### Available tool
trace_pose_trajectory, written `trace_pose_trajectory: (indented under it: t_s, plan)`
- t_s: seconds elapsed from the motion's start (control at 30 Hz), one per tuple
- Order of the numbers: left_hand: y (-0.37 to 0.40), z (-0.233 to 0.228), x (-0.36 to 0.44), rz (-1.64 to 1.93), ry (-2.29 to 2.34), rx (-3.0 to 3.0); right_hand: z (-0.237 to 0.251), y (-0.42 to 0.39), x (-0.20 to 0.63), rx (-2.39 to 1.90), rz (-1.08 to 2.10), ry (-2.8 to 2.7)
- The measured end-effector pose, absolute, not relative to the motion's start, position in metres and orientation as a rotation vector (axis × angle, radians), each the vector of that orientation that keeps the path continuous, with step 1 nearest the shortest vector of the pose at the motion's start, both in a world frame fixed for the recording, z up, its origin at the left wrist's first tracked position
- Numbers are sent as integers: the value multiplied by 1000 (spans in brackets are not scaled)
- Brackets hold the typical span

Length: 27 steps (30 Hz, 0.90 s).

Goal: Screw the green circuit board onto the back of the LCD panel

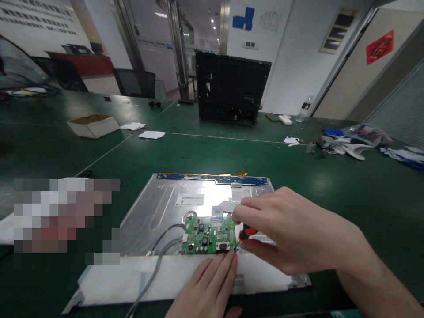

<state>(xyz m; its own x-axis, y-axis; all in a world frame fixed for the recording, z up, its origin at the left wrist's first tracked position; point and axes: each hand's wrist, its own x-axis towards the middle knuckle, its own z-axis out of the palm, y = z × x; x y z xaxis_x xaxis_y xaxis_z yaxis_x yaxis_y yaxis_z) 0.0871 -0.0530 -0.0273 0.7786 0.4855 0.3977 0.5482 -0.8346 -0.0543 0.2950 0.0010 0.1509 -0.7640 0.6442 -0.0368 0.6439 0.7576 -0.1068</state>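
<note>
right hand point(291, 229) gripping red-handled screwdriver point(247, 232) at green circuit board point(207, 236) on panel back point(159, 212); left hand point(208, 287) flat, fingers steadying; board apparently still mounted, cables attached.

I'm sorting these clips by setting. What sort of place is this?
Most likely an electronics assembly or repair workshop. The right hand works a small screwdriver at a green circuit board on a metal display panel, all on a green work mat, with a black monitor chassis behind.
</note>
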Motion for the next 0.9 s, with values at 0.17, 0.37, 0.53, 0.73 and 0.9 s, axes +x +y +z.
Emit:
trace_pose_trajectory:
  t_s: [0.17,0.37,0.53,0.73,0.9]
  plan:
    - [-52,-26,87,-560,-814,-2797,153,-2,296,-1067,208,-2949]
    - [-53,-27,86,-531,-824,-2817,150,0,293,-1083,134,-2913]
    - [-52,-26,87,-516,-819,-2813,150,0,294,-1105,100,-2929]
    - [-53,-24,88,-533,-827,-2815,151,1,291,-1063,168,-2941]
    - [-53,-23,87,-530,-821,-2797,157,-7,298,-967,181,-2932]
